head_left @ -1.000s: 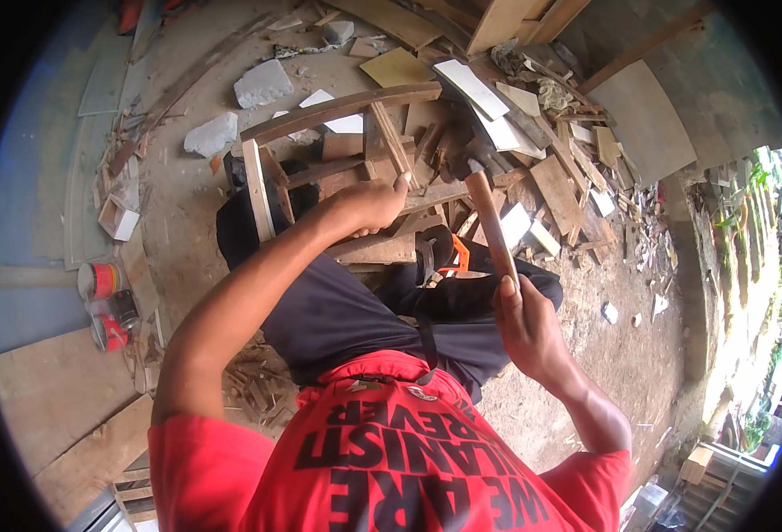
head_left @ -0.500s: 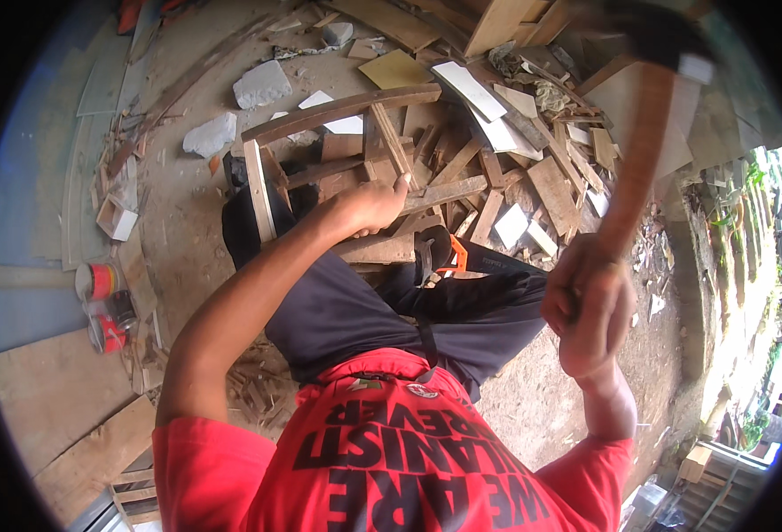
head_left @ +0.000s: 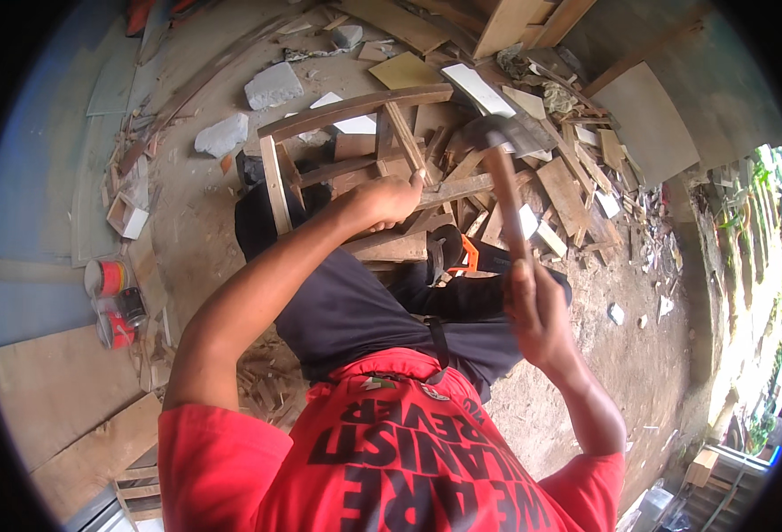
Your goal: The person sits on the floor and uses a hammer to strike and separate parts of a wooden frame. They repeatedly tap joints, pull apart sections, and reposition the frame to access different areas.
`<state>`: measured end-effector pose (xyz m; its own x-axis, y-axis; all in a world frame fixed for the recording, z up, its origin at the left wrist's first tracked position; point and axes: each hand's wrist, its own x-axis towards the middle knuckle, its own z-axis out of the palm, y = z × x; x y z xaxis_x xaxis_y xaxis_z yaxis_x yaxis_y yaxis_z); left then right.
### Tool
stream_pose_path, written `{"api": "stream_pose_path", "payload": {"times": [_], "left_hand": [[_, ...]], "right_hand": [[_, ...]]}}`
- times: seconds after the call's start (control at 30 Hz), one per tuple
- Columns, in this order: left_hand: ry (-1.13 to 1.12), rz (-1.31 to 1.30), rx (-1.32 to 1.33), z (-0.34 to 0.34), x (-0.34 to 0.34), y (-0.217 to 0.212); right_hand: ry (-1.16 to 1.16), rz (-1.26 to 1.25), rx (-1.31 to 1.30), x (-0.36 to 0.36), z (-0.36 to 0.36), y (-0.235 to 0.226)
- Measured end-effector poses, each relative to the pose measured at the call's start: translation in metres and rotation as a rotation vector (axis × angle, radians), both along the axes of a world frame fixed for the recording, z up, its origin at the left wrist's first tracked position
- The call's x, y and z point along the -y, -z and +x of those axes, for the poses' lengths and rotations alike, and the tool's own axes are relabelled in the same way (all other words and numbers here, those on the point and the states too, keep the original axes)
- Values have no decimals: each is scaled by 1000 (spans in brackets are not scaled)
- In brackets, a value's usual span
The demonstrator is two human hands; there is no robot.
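Note:
My right hand (head_left: 540,310) is closed round the wooden handle of a hammer (head_left: 508,199). The hammer's dark head is blurred, just right of a wooden frame (head_left: 355,108). That frame has a curved brown far rail, a pale upright at its left and a crosspiece near its middle. My left hand (head_left: 391,199) grips it where the crosspiece meets the near bar, thumb pressed at the joint; the curled fingers are partly hidden. Between my legs, below the frame, lies a wood block (head_left: 386,246), with an orange-and-black tool (head_left: 466,255) beside it.
Scrap wood (head_left: 559,191) and white board pieces (head_left: 475,91) are heaped beyond the frame and to its right. Two broken concrete lumps (head_left: 274,85) lie at the far left. Cans (head_left: 107,277) stand by the left wall. A pale panel (head_left: 646,124) leans at the far right.
The hammer has swung down and left from the upper right toward the frame, my right hand moving left with it. My left hand keeps its grip. The whole view has shifted slightly.

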<state>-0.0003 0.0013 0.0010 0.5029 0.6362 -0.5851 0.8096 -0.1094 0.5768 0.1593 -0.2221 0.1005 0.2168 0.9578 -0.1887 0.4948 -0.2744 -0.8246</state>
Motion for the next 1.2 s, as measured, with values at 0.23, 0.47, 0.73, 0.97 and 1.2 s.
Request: {"api": "stream_pose_path", "payload": {"times": [0.23, 0.47, 0.73, 0.97, 1.2], "left_hand": [[-7, 9, -20, -3, -2, 2], [-1, -23, 25, 3, 2, -1], [-49, -26, -5, -3, 3, 0], [-18, -9, -19, 2, -2, 4], [-6, 8, -9, 5, -1, 10]], "right_hand": [[70, 25, -196, -7, 7, -40], [-111, 136, 247, 3, 11, 21], [14, -8, -150, 0, -4, -17], [8, -195, -92, -9, 7, -12], [-128, 556, -297, -6, 16, -21]]}}
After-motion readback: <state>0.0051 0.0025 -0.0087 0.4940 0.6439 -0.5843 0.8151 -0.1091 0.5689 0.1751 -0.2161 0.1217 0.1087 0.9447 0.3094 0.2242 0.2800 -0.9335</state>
